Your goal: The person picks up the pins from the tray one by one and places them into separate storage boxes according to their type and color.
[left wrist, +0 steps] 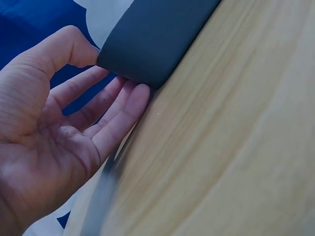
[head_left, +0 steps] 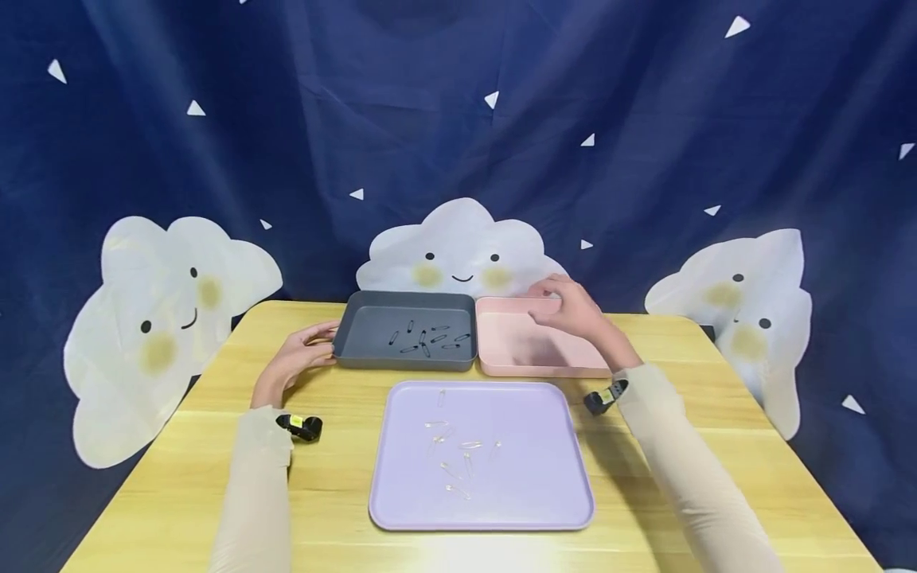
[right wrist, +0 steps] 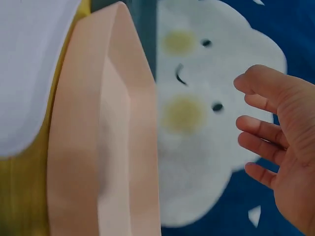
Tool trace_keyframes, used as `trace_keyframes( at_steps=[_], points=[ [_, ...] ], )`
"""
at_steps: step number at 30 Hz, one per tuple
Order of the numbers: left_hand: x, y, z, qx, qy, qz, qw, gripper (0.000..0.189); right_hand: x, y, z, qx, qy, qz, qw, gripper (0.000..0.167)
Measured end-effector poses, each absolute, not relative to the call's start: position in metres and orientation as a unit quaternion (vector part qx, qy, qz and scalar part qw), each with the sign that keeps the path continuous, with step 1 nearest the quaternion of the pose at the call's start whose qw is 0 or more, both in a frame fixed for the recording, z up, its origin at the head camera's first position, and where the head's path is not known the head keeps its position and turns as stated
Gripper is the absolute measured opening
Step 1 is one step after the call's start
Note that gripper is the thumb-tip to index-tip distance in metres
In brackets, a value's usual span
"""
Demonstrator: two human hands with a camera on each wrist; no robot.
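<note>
My left hand [head_left: 299, 355] is at the left end of a dark grey tray [head_left: 351, 330]. In the left wrist view the thumb and fingertips touch the outside of the tray's corner, fingers fairly straight and spread. Several black safety pins [head_left: 423, 338] lie loose in this tray. My right hand [head_left: 569, 306] hovers above a pink tray [head_left: 544, 371], with loosely bent fingers and nothing between them in the right wrist view. Its shadow falls on the pink tray's floor. Nearer to me, several gold safety pins [head_left: 470, 445] are scattered on a flat lilac tray [head_left: 530, 493].
All three trays stand on a light wooden table [head_left: 329, 493], the grey and pink ones side by side at its far edge. Behind hangs a dark blue curtain [head_left: 430, 119] printed with white clouds. Small black cameras [head_left: 301, 427] are worn on both wrists.
</note>
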State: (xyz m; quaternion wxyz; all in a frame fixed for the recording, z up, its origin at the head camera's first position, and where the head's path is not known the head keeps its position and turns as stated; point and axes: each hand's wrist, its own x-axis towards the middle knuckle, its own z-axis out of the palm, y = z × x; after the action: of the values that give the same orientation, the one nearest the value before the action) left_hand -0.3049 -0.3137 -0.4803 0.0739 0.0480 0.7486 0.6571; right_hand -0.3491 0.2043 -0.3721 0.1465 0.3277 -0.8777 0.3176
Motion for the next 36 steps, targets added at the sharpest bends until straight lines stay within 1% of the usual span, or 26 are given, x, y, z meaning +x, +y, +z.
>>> trace_keyframes(
  at_steps=[5,9,11,15,19,21,24,29,33,36],
  points=[
    [-0.302,-0.319,-0.483,0.042,0.753,0.651,0.082,0.063,-0.337,0.243,-0.382,0.269,-0.879,0.364,0.153,0.03],
    [-0.301,-0.322,-0.48,0.037,0.765,0.638,0.085,0.064,-0.329,0.27,-0.387,0.221,-0.887,0.384,0.132,0.03],
    [-0.3,-0.323,-0.477,0.037,0.776,0.624,0.088,0.065,-0.325,0.282,-0.389,0.198,-0.889,0.397,0.116,0.03],
    [-0.301,-0.324,-0.469,0.036,0.807,0.581,0.098,0.067,-0.319,0.302,-0.389,0.154,-0.886,0.432,0.074,0.039],
    [-0.302,-0.324,-0.458,0.046,0.837,0.536,0.099,0.067,-0.317,0.318,-0.395,0.105,-0.877,0.469,0.018,0.048],
    [-0.304,-0.321,-0.451,0.056,0.848,0.52,0.088,0.066,-0.318,0.328,-0.401,0.079,-0.87,0.486,-0.013,0.053],
    [-0.305,-0.31,-0.437,0.077,0.867,0.489,0.054,0.064,-0.314,0.338,-0.404,0.048,-0.852,0.518,-0.054,0.059],
    [-0.302,-0.281,-0.407,0.13,0.887,0.443,0.002,0.057,-0.312,0.351,-0.409,0.026,-0.823,0.56,-0.089,0.063],
    [-0.3,-0.253,-0.385,0.192,0.896,0.4,-0.012,0.052,-0.314,0.356,-0.413,0.015,-0.809,0.576,-0.113,0.063],
    [-0.299,-0.229,-0.376,0.24,0.895,0.376,-0.009,0.052,-0.318,0.36,-0.418,0.004,-0.8,0.584,-0.133,0.062]
  ],
)
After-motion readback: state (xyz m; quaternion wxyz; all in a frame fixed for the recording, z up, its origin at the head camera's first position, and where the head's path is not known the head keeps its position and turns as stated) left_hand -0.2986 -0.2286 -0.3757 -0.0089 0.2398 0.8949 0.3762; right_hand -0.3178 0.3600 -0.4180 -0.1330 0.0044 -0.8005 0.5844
